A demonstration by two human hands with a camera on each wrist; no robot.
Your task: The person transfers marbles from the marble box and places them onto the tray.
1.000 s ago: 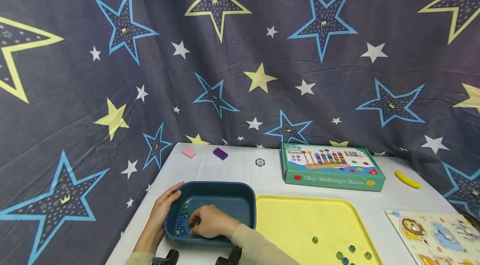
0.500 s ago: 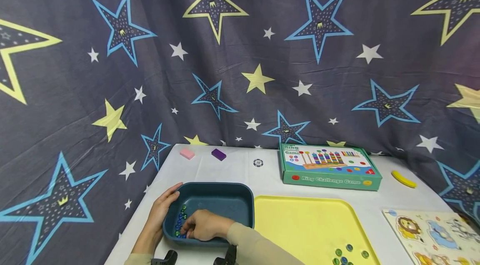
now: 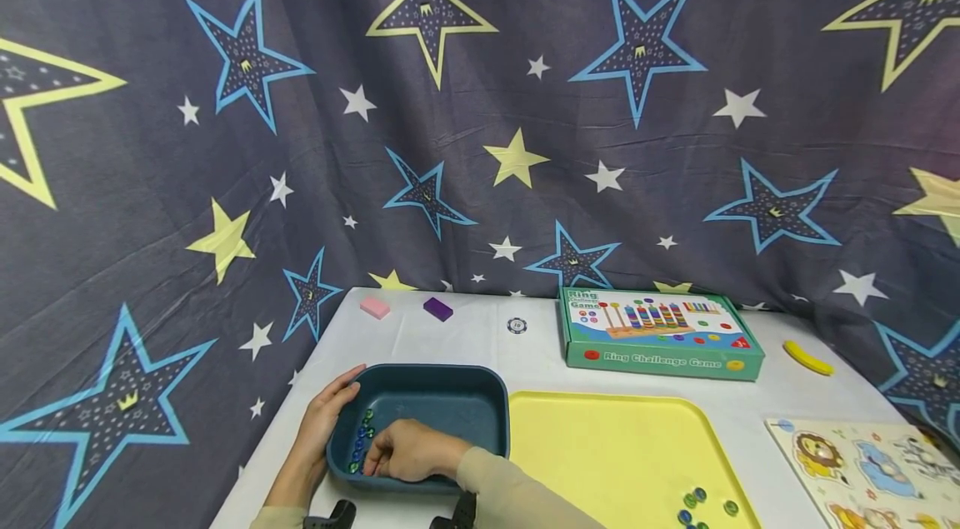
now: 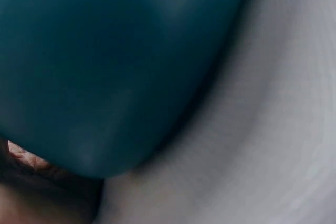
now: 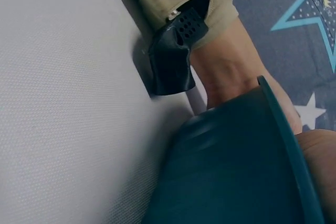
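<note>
In the head view, a dark teal plastic bin (image 3: 465, 408) stands on the white table. My left hand (image 3: 318, 421) holds its left side from outside, fingertips at the back left corner of the rim. Several blue and green glass marbles (image 3: 359, 444) lie in a line along the bin's left inner wall. My right hand (image 3: 412, 450) reaches in over the front, fingers bent down right beside the front marbles; I cannot tell whether a marble is between the fingertips. The bin's outer wall (image 4: 105, 66) fills much of the left wrist view.
A yellow tray (image 3: 600, 437) adjoins the bin on the right, with several marbles (image 3: 690, 501) near its front right. Behind are a pink block (image 3: 375, 308), a purple block (image 3: 438, 309), a poker chip (image 3: 517, 326) and a game box (image 3: 660, 337). An animal puzzle board (image 3: 855, 471) lies far right.
My right hand has moved slightly left and toward the front marbles in the bin. A lone green marble on the tray has rolled into the group, which has shifted. The left hand stays put.
</note>
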